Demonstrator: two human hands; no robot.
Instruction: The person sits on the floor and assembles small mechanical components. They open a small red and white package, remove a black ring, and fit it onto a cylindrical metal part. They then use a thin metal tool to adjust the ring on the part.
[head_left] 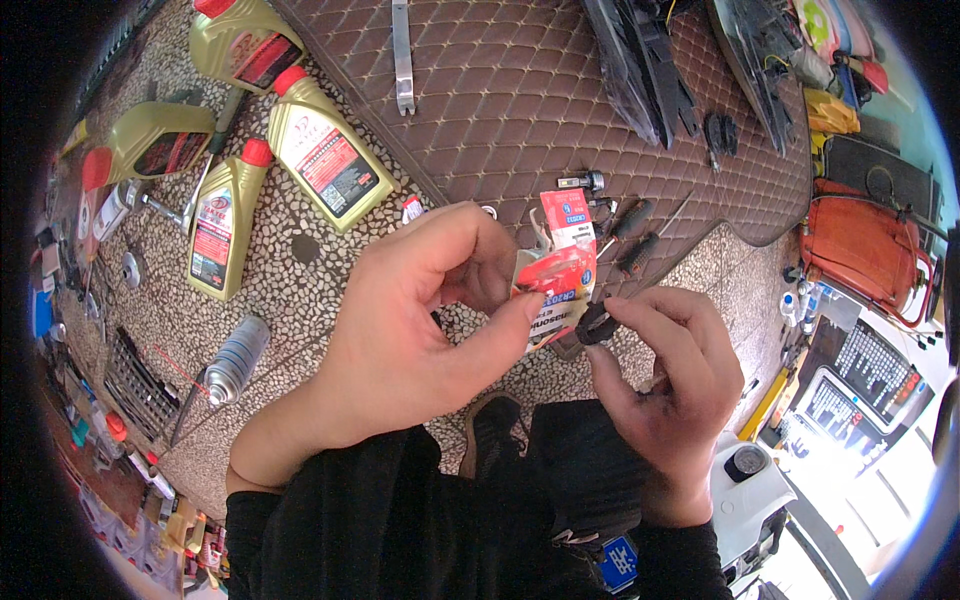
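Observation:
My left hand [410, 320] pinches a red and white coin-cell battery pack [570, 268] between thumb and fingers, in front of my body. The pack is torn or bent, with its card standing upward. Just to its right, my right hand [685, 375] grips a small black rounded part [597, 325] between thumb and forefinger. That part is close to the pack's lower right edge; whether the two touch I cannot tell. Its exact kind is too small to make out. Beyond my hands, two screwdrivers [640, 252] lie on a brown quilted mat [490, 90].
Several gold bottles with red caps [332, 150] are on the speckled floor [305, 320] at the left, near a spray can [238, 355]. Headlight housings [640, 75], a flat metal strip [402, 55] and a small bulb [582, 181] rest on the mat. An orange-red bag [862, 245] stands at right.

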